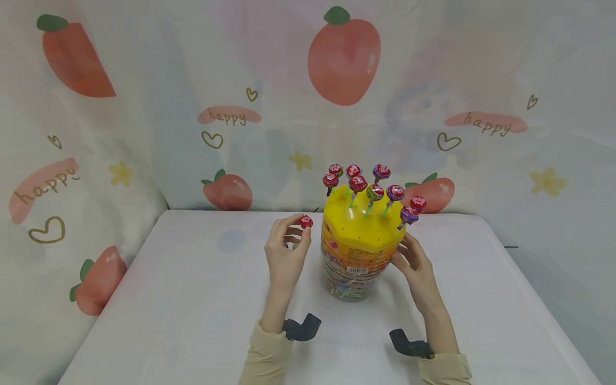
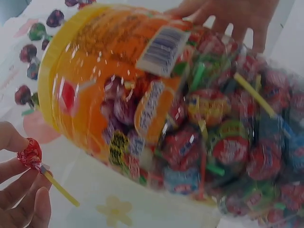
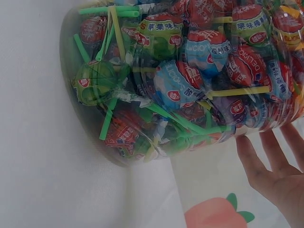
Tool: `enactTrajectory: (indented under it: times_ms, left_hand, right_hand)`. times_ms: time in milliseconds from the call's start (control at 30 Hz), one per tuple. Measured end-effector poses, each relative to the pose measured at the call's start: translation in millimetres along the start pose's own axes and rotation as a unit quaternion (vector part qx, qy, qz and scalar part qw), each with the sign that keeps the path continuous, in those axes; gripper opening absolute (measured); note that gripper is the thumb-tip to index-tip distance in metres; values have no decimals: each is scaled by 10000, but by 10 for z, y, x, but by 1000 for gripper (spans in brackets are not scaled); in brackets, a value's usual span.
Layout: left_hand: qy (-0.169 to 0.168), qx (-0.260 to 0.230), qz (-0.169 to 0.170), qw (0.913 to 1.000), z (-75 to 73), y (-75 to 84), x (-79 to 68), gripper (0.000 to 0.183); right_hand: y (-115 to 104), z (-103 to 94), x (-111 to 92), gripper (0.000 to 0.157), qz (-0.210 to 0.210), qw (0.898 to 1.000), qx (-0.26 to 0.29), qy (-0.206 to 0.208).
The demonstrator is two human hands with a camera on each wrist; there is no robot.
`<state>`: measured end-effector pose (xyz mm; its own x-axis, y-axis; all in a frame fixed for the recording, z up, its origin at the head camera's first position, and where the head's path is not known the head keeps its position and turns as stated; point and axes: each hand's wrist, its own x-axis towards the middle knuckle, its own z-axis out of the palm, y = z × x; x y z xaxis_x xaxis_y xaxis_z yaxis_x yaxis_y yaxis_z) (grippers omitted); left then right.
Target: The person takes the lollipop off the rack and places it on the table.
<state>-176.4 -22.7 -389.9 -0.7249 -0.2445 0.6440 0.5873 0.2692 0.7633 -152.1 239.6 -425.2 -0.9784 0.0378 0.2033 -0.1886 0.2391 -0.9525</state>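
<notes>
My left hand (image 1: 284,254) pinches a red-wrapped lollipop (image 1: 306,221) by its head, between thumb and fingertips, left of a big clear candy jar (image 1: 357,275). In the left wrist view that lollipop's yellow stick (image 2: 63,191) slants down past the fingers. The jar stands upright, full of wrapped lollipops, under a yellow lid (image 1: 353,227) with small holes. Several lollipops (image 1: 357,184) with red, green and purple wrappers stand stick-down in the lid. My right hand (image 1: 417,267) rests against the jar's right side, fingers extended, in the right wrist view touching it with the fingertips.
The jar stands on a white-covered table (image 1: 202,299). A fruit-patterned cloth (image 1: 284,69) hangs behind and at the sides. Small coloured bits show behind my left fingers, too hidden to identify. A dark curved mount (image 1: 303,328) sits at each wrist.
</notes>
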Motion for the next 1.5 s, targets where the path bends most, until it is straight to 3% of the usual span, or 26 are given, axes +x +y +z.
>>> enactTrajectory:
  times_ms: [267, 467, 700, 1067, 1267, 1500]
  left_hand:
    - [336, 335, -384, 9981, -147, -112, 74, 26]
    - [237, 407, -1018, 9937, -296, -66, 117, 23]
    - [-10, 777, -1901, 9787, -315, -717, 40, 21]
    - [-172, 1095, -2909, 9503, -313, -1155, -88, 21]
    - [-207, 1293, -3085, 9422, -321, -1333, -115, 20]
    - [-345, 1569, -3014, 9399, -331, -1433, -92, 21]
  right_hand:
    - [27, -5, 1, 56, -45, 10000, 67, 6]
    - [27, -4, 0, 56, -28, 10000, 83, -8]
    - [20, 6, -10, 56, -35, 10000, 48, -27]
    - [-1, -3, -8, 56, -41, 9998, 203, -20]
    - [9, 5, -10, 55, -97, 9993, 369, -59]
    - [16, 9, -2, 55, -70, 9993, 359, -21]
